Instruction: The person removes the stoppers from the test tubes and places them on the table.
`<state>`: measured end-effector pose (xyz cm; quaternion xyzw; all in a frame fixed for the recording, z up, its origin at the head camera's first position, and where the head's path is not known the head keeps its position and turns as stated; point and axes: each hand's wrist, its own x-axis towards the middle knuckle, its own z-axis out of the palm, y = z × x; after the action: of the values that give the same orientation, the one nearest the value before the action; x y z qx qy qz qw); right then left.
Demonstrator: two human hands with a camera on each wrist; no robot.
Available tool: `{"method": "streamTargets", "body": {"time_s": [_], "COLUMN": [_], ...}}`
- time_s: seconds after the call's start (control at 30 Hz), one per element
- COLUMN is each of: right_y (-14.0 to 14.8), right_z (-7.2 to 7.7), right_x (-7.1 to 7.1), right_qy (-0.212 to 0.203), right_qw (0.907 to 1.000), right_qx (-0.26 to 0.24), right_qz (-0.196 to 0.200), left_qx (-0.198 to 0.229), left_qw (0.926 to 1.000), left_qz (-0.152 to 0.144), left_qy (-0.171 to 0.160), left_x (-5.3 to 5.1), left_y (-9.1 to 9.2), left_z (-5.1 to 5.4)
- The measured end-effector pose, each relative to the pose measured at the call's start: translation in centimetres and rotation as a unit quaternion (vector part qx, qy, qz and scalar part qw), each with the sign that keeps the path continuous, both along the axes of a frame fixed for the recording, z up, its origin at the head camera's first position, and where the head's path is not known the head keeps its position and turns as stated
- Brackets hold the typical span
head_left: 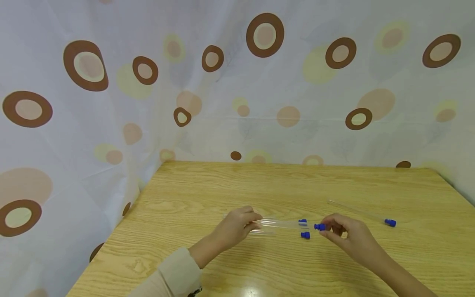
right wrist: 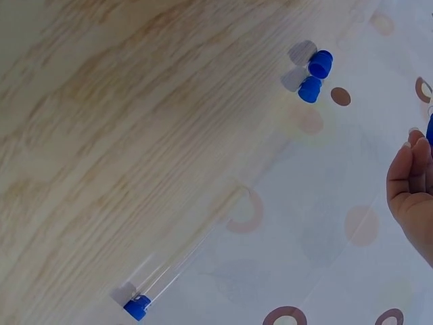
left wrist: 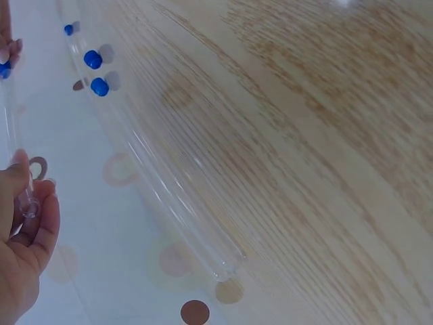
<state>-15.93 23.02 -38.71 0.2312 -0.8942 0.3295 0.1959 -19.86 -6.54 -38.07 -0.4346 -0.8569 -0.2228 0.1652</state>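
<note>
Left hand (head_left: 234, 226): fingers curled, pinching a clear tube (head_left: 283, 224) above the tabletop (head_left: 178, 189). Right hand (head_left: 353, 236): thumb and fingers nearly together, pinching a blue cap (head_left: 319, 227) just beyond the tube's end; a slight gap shows. Two loose caps (head_left: 305, 235) lie near, beside bare tubes (left wrist: 183, 217). A capped tube (head_left: 356, 210) lies to the right.

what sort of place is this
Probably an indoor work spot screened off with sheeting: a wood-grain table, patterned sheeting behind and at the left, and clear tubes with blue caps.
</note>
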Motion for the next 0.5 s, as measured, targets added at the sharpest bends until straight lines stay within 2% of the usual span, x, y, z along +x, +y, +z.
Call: {"method": "streamTargets", "body": {"time_s": [0.23,0.5], "right_y": [0.1,0.2], "right_z": [0.1,0.2], "right_x": [-0.3,-0.7], "right_qy": [0.01,0.018], "right_qw": [0.9997,0.9994], "right_qx": [-0.002,-0.002], "right_qz": [-0.022,-0.03], "left_qx": [-0.004,-0.005], "left_qw": [0.9998,0.9985], "left_qz": [0.014,0.021], "left_qy": [0.016,0.051], "left_x": [-0.3,-0.9], "left_y": [-0.5,-1.1], "left_z": [0.0,-0.2]}}
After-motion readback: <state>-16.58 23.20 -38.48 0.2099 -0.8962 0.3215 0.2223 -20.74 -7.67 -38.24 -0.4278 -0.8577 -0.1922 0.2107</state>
